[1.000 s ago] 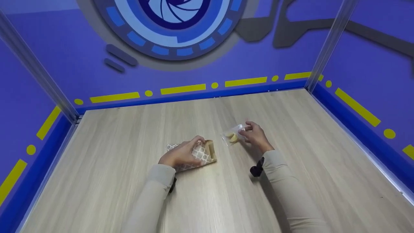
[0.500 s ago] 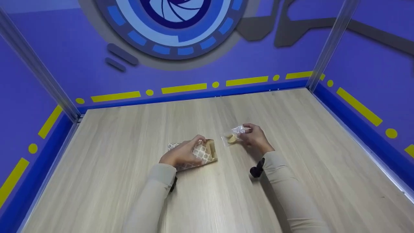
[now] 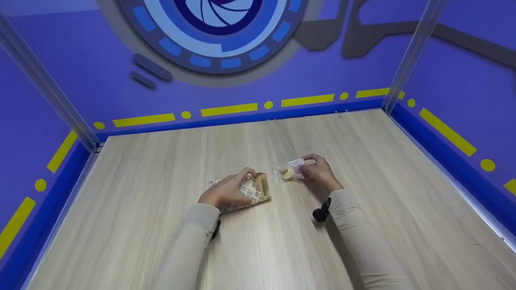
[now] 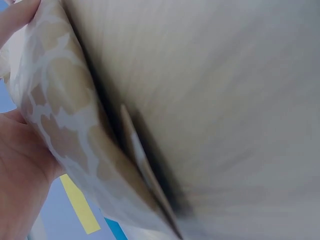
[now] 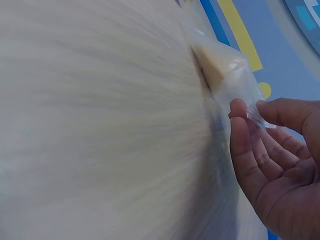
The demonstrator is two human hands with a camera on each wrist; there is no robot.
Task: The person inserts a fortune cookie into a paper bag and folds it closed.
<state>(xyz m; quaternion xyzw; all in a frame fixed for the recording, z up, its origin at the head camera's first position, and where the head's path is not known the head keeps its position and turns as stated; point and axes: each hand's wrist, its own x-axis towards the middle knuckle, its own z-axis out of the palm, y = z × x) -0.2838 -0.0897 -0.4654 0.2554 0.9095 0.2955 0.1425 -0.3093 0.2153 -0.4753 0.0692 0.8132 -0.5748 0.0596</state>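
Note:
On the table lies a paper bag (image 3: 250,190) with a white-and-tan lattice print, its brown open mouth facing right. My left hand (image 3: 227,193) grips it from above, thumb and fingers on opposite sides; the left wrist view shows the bag's printed side (image 4: 70,95) and a thin flap edge close to the table. To the right, a pale yellow folded piece like a fortune cookie (image 3: 287,174) sits in a clear plastic wrapper. My right hand (image 3: 320,173) pinches the wrapper's end between thumb and fingers, plain in the right wrist view, where the wrapper (image 5: 235,82) stays low over the table.
The light wood table (image 3: 161,169) runs back to a blue-purple wall (image 3: 225,92) with yellow dashes. More panels stand to the left and right, joined by metal corner posts (image 3: 407,60). A dark wrist camera (image 3: 321,211) hangs under my right cuff.
My right hand has shifted its hold on the wrapper, which crumpled up and then flattened, and the cookie has moved slightly left and nearer. My left hand and the bag have barely moved.

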